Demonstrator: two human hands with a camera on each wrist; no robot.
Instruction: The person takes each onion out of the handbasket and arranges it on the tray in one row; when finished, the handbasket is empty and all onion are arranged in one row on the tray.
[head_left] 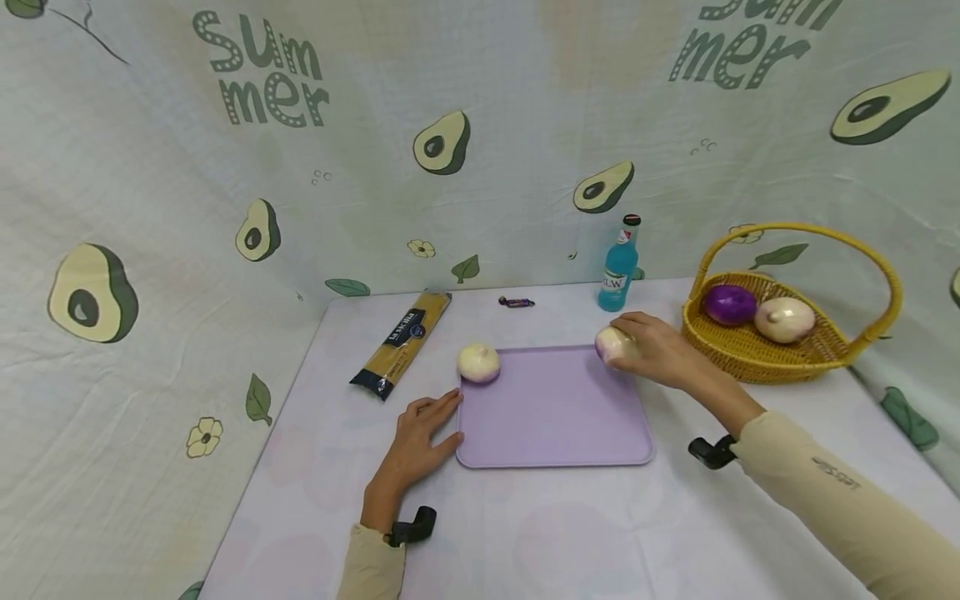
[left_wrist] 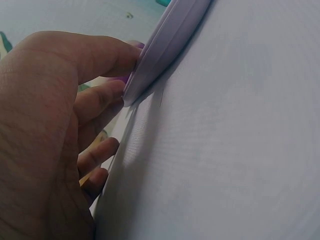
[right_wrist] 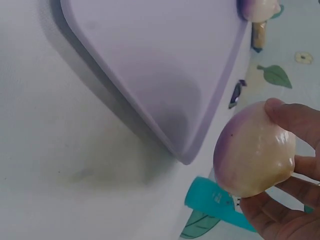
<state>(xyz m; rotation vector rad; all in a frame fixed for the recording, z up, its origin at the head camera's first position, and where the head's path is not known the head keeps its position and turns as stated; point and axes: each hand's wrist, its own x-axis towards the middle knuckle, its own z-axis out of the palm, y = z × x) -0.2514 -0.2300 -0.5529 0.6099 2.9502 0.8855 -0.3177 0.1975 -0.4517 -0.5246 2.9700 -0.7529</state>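
Observation:
My right hand (head_left: 654, 348) grips a white-and-purple turnip (right_wrist: 255, 150) above the far right corner of the lilac tray (head_left: 555, 417). In the right wrist view, thumb and fingertips hold the turnip around its sides, apart from the tray. A second turnip (head_left: 478, 363) sits on the tray's far left corner. Along the tray's left edge rests my left hand (head_left: 420, 440), thumb and fingers spread. The left wrist view shows the thumb and a finger touching the tray rim (left_wrist: 160, 50), with the other fingers loosely bent.
A yellow wicker basket (head_left: 765, 371) at the right holds a purple vegetable (head_left: 730, 305) and another turnip (head_left: 784, 320). Behind the tray stand a blue bottle (head_left: 618, 271) and a small wrapped candy (head_left: 516, 302). A pasta packet (head_left: 402, 343) lies at the left.

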